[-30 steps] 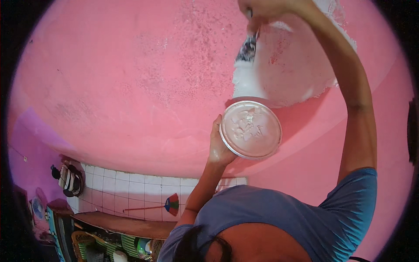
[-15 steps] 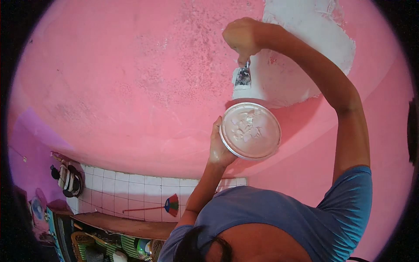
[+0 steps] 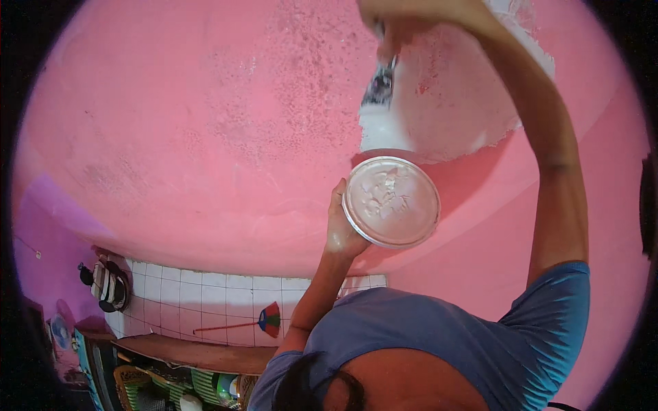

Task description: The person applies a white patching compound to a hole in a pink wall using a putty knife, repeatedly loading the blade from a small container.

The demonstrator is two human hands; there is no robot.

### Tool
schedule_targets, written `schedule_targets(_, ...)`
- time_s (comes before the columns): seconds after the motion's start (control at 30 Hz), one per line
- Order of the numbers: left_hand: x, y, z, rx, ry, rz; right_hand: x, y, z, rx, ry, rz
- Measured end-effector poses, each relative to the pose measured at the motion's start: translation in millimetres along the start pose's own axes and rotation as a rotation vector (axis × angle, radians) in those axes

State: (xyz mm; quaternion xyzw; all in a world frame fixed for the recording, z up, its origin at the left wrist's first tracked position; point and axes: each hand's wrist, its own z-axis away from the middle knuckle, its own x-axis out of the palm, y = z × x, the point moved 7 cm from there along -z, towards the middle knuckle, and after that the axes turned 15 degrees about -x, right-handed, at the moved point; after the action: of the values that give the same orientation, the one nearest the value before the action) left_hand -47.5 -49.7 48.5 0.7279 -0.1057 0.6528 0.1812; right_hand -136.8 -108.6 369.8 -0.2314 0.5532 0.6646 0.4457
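Note:
My left hand [image 3: 343,229] is closed on the near left edge of a round white lid [image 3: 391,205] with a raised rim. Lumpy white paste [image 3: 387,185] lies on it. Up at the top edge, my right hand [image 3: 411,15], slightly blurred, grips a putty knife [image 3: 379,89], its metal blade smeared with white and pointing down. The blade is at the left border of a white coated patch [image 3: 449,89] on the pink wall [image 3: 164,164]. Whether it touches the wall I cannot tell.
Dark speckled, worn paint [image 3: 288,89] spreads left of the patch. Below are a white tiled floor [image 3: 212,291], a colourful broom [image 3: 269,320], a brown shelf edge [image 3: 199,353] with baskets under it, and a striped bundle [image 3: 110,284] at the far left.
My right hand has moved up with the putty knife, away from the lid, along the patch's left border. The lid in my left hand has hardly shifted.

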Motion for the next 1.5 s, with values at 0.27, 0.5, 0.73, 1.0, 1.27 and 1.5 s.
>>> schedule_targets(0.27, 8, -8, -4, -0.023, -0.052, 0.003, 21, 10, 11, -0.009, 0.122, 0.03)
schedule_targets(0.5, 8, -9, -4, -0.045, -0.102, 0.023, -38, 45, 65, 0.191, 0.069, -0.257)
schedule_targets(0.73, 7, -6, -3, -0.056, -0.074, 0.025, 13, -5, 19, -0.143, 0.143, 0.004)
schedule_targets(1.0, 8, -12, -5, -0.06, -0.032, 0.03, -30, 39, 54, 0.153, 0.006, 0.014)
schedule_targets(1.27, 1, -3, 0, -0.019, -0.035, 0.026, -13, 35, 49, 0.057, 0.1, -0.295)
schedule_targets(1.5, 4, -7, -4, -0.053, -0.083, 0.026, 57, 4, 27, 0.086, 0.06, -0.062)
